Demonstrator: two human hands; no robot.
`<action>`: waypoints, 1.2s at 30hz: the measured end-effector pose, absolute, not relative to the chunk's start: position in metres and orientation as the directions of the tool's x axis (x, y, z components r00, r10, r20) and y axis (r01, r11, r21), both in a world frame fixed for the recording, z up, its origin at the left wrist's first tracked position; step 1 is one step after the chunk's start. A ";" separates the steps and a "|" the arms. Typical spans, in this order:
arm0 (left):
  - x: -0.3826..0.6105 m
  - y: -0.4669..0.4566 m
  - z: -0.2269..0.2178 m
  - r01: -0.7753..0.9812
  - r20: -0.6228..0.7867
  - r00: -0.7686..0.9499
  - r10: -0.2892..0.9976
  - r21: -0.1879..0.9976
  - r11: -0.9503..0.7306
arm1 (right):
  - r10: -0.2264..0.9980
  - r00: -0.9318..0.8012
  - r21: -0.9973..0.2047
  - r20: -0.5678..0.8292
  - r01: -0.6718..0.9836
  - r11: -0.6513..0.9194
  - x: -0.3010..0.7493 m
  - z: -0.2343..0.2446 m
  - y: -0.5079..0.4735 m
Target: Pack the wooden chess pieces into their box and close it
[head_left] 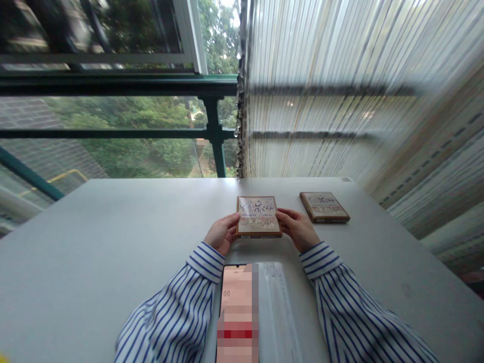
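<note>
A flat square Chinese chess box (258, 216) with a brown border and printed lettering is held by its two sides, just above or on the table. My left hand (223, 233) grips its left edge, fingers closed against it. On the opposite edge my right hand (298, 229) pinches the box between thumb and fingers. A second Chinese chess box (324, 206) of the same look lies flat on the table, to the right of my right hand and apart from it.
The white table (113, 242) spreads out on both sides. Between my forearms lies a phone (236, 302), its screen partly blurred out, beside a pale translucent item (278, 302). Beyond the table are a green railing (215, 131) and a striped string curtain (321, 101).
</note>
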State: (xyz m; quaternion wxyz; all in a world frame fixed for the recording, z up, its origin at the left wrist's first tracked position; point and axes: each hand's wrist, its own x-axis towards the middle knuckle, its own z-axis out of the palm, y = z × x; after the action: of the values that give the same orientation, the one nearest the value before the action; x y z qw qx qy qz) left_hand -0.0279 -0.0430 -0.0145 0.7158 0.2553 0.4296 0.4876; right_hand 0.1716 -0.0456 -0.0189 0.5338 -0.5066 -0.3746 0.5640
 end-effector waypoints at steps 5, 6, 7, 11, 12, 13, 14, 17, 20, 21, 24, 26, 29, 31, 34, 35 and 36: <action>-0.028 -0.042 -0.013 -0.454 -0.379 0.155 0.912 0.793 0.406 | 0.984 0.060 -0.961 -0.168 -0.233 -0.150 0.174 -0.018 -0.046; -0.029 -0.041 -0.013 -0.449 -0.377 0.156 0.913 0.796 0.406 | 0.984 0.056 -0.959 -0.171 -0.239 -0.153 0.174 -0.017 -0.047; -0.029 -0.041 -0.012 -0.444 -0.376 0.156 0.913 0.799 0.405 | 0.983 0.051 -0.957 -0.174 -0.245 -0.157 0.175 -0.017 -0.047; -0.030 -0.043 -0.010 -0.433 -0.384 0.153 0.911 0.803 0.411 | 0.983 0.018 -0.948 -0.180 -0.271 -0.169 0.175 -0.015 -0.047; -0.031 -0.044 -0.009 -0.431 -0.385 0.152 0.910 0.803 0.411 | 0.983 0.012 -0.947 -0.181 -0.273 -0.171 0.175 -0.015 -0.047; -0.031 -0.045 -0.007 -0.428 -0.386 0.150 0.910 0.805 0.412 | 0.983 0.008 -0.946 -0.181 -0.275 -0.172 0.175 -0.015 -0.047; -0.031 -0.046 -0.006 -0.424 -0.388 0.146 0.910 0.806 0.412 | 0.983 0.007 -0.946 -0.182 -0.276 -0.173 0.176 -0.014 -0.047; -0.032 -0.049 0.000 -0.409 -0.387 0.133 0.912 0.817 0.406 | 0.984 0.000 -0.944 -0.177 -0.281 -0.170 0.176 -0.012 -0.049; -0.032 -0.050 0.004 -0.395 -0.385 0.137 0.913 0.824 0.407 | 0.985 -0.011 -0.940 -0.173 -0.296 -0.169 0.177 -0.008 -0.052; -0.031 -0.051 0.005 -0.389 -0.386 0.141 0.912 0.825 0.409 | 0.985 -0.009 -0.939 -0.175 -0.300 -0.169 0.178 -0.006 -0.053; -0.029 -0.051 0.006 -0.377 -0.389 0.146 0.910 0.828 0.415 | 0.984 0.008 -0.939 -0.178 -0.301 -0.167 0.180 -0.003 -0.056; -0.027 -0.052 0.008 -0.370 -0.387 0.146 0.910 0.832 0.413 | 0.984 0.021 -0.941 -0.175 -0.298 -0.160 0.182 -0.001 -0.058; -0.024 -0.055 0.011 -0.353 -0.380 0.144 0.914 0.843 0.406 | 0.984 0.042 -0.945 -0.171 -0.290 -0.152 0.185 0.000 -0.061; -0.022 -0.058 0.014 -0.340 -0.377 0.144 0.915 0.849 0.403 | 0.984 0.055 -0.949 -0.170 -0.278 -0.148 0.188 0.001 -0.063; -0.018 -0.062 0.019 -0.325 -0.372 0.155 0.915 0.856 0.402 | 0.984 0.073 -0.956 -0.163 -0.257 -0.139 0.192 0.003 -0.067; -0.017 -0.062 0.021 -0.321 -0.371 0.157 0.915 0.857 0.403 | 0.984 0.078 -0.958 -0.160 -0.251 -0.136 0.194 0.004 -0.068; -0.015 -0.063 0.022 -0.317 -0.373 0.157 0.915 0.858 0.404 | 0.984 0.081 -0.960 -0.156 -0.247 -0.132 0.196 0.005 -0.069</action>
State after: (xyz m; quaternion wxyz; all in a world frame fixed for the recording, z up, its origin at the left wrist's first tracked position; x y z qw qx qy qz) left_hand -0.0151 -0.0627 0.0219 0.6918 0.3160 0.4726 0.4451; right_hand 0.1955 -0.0690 0.0052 0.5434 -0.4952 -0.3723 0.5665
